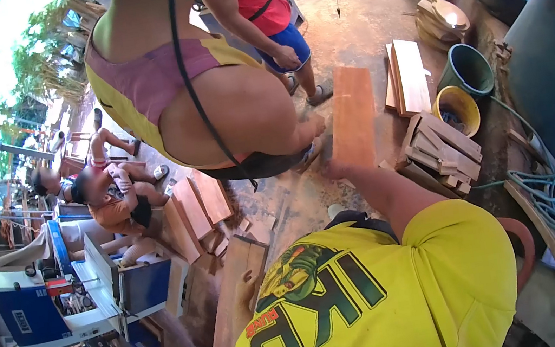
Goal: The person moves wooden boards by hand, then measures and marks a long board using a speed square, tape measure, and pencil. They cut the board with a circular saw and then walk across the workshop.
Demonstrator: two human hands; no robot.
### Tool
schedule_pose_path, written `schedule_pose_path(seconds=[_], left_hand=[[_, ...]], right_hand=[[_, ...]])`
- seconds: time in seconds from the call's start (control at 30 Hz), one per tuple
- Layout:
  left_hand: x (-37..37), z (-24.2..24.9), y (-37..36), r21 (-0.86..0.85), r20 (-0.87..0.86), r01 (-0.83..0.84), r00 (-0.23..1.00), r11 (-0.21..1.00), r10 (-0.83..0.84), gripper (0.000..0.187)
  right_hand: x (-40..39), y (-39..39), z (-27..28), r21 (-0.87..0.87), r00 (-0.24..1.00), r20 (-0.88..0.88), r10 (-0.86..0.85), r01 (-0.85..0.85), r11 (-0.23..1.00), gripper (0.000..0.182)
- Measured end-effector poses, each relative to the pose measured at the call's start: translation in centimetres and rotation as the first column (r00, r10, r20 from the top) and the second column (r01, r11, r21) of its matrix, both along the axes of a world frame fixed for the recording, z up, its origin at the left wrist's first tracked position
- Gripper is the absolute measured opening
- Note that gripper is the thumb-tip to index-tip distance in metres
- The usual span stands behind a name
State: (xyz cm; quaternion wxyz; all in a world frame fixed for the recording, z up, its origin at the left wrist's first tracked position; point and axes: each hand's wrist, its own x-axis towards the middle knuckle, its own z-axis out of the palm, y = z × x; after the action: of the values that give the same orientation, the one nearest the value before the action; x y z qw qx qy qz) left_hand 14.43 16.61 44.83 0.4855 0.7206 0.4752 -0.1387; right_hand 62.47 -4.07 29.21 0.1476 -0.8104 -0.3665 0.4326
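My right hand (337,169) reaches out from my yellow sleeve to the near left corner of a flat reddish wooden board (352,117). The hand looks closed on the board's near end, though its fingers are small and partly hidden. My left hand is outside the view. Across from me, a person in a purple and yellow tank top (158,84) bends down. That person's hand (314,126) is close to the board's left edge.
Stacked pale boards (409,77) and wood offcuts (441,150) lie right, beside a green bucket (465,72) and yellow bucket (456,109). A black cord (201,106) crosses the view. Left are seated people, boards (191,207) and a blue-white machine (87,285). Another person stands behind.
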Motion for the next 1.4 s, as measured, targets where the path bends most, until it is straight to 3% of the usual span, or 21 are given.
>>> schedule_pose_path(seconds=[0.07,0.13,0.17,0.23,0.33,0.4,0.5,0.57,0.67,0.73,0.8,0.9,1.0,1.07,1.1,1.17,1.2,1.27,1.33,1.37,1.4], left_hand=[[-0.7,-0.8,0.9,0.033,-0.016,0.008,1.0,0.999,-0.007,0.056],[-1.0,-0.5,1.1,0.066,-0.034,0.022,0.999,0.998,-0.019,0.055],[-0.9,0.0,1.2,0.079,-0.043,0.046,0.998,0.996,-0.043,0.056],[-1.2,1.2,1.1,0.096,-0.062,0.07,0.996,0.993,-0.064,0.056],[-1.7,3.6,0.8,0.127,-0.067,0.111,0.992,0.986,-0.103,0.054],[-2.8,6.3,0.4,0.119,-0.132,0.097,0.988,0.988,-0.081,0.055],[-6.7,9.7,0.3,0.055,-0.191,0.234,0.957,0.971,-0.22,0.057],[-8.4,10.9,0.2,-0.004,-0.234,0.303,0.926,0.953,-0.296,0.057],[-9.3,9.0,1.0,0.018,-0.265,0.331,0.911,0.943,-0.315,0.057],[-8.8,5.0,2.2,0.123,-0.221,0.151,0.968,0.981,-0.121,0.059],[-4.6,3.1,2.2,0.139,-0.197,0.154,0.972,0.978,-0.125,0.062],[2.0,-0.1,4.1,0.139,-0.096,0.282,0.958,0.949,-0.271,0.065],[9.2,0.5,8.4,0.21,0.006,0.339,0.937,0.917,-0.348,0.066],[12.9,1.4,11.9,0.054,0.208,0.137,0.967,0.989,-0.145,0.067],[14.4,2.6,13.8,0.179,0.153,0.207,0.96,0.962,-0.235,0.066],[16.4,6.6,16.8,0.4,0.019,0.412,0.889,0.818,-0.457,0.065],[15.8,6.7,18.7,0.487,-0.027,0.536,0.799,0.69,-0.601,0.062],[13.5,7.3,20.9,0.433,-0.276,0.806,0.544,0.403,-0.792,0.061],[10.0,9.2,18.5,0.277,-0.222,0.808,0.581,0.52,-0.783,0.056],[8.4,6.8,18.4,0.237,-0.217,0.828,0.555,0.508,-0.803,0.054],[6.1,3.2,17.9,0.196,-0.211,0.848,0.527,0.492,-0.823,0.053]], right_hand=[[1.1,0.8,2.7,0.156,0.998,0.008,-0.06,0.058,0.986,0.059],[2.1,3.0,0.8,0.332,0.996,0.063,-0.067,0.042,0.942,0.058],[2.1,3.4,2.7,0.336,0.997,0.048,-0.064,0.044,0.941,0.058],[1.9,3.2,11.4,0.104,0.909,-0.222,-0.352,0.381,0.919,0.04],[2.7,3.7,11.8,0.098,0.874,-0.299,-0.383,0.428,0.899,0.038],[3.8,4.1,9.4,0.159,0.909,-0.262,-0.324,0.372,0.915,0.036],[6.6,3.3,4.8,0.216,0.961,-0.103,-0.256,0.273,0.937,0.034],[7.7,1.1,2.0,0.147,0.976,0.019,-0.216,0.211,0.966,0.032],[5.9,-3.1,-2.1,-0.003,0.989,0.138,-0.049,0.05,0.999,0.03],[2.5,-6.3,-4.6,-0.102,0.983,0.15,0.105,-0.09,0.991,0.028],[-1.4,-9.1,-5.7,-0.168,0.96,0.142,0.243,-0.218,0.961,0.027],[-5.6,-11.8,-6.3,-0.269,0.859,0.179,0.479,-0.426,0.864,0.024],[-7.0,-14.1,-7.2,-0.346,0.742,0.22,0.634,-0.548,0.761,0.022],[-7.3,-15.7,-5.5,-0.209,0.938,0.228,0.26,-0.214,0.954,0.023],[-7.5,-16.5,-4.6,-0.108,0.976,0.212,0.052,-0.029,0.994,0.024],[-6.5,-19.3,-12.1,-0.008,0.964,0.24,-0.112,0.117,0.993,0.027],[-5.2,-20.0,-13.3,-0.013,0.966,0.243,-0.088,0.094,0.995,0.029],[-7.1,-20.4,-5.0,0.026,0.949,0.265,-0.173,0.172,0.985,0.033],[-11.3,-19.3,3.9,-0.005,0.869,0.365,-0.335,0.362,0.932,0.037],[-13.0,-18.0,8.3,-0.107,0.894,0.122,-0.431,0.443,0.89,0.04],[-14.0,-16.6,11.2,-0.228,0.842,-0.118,-0.527,0.493,0.839,0.045]])
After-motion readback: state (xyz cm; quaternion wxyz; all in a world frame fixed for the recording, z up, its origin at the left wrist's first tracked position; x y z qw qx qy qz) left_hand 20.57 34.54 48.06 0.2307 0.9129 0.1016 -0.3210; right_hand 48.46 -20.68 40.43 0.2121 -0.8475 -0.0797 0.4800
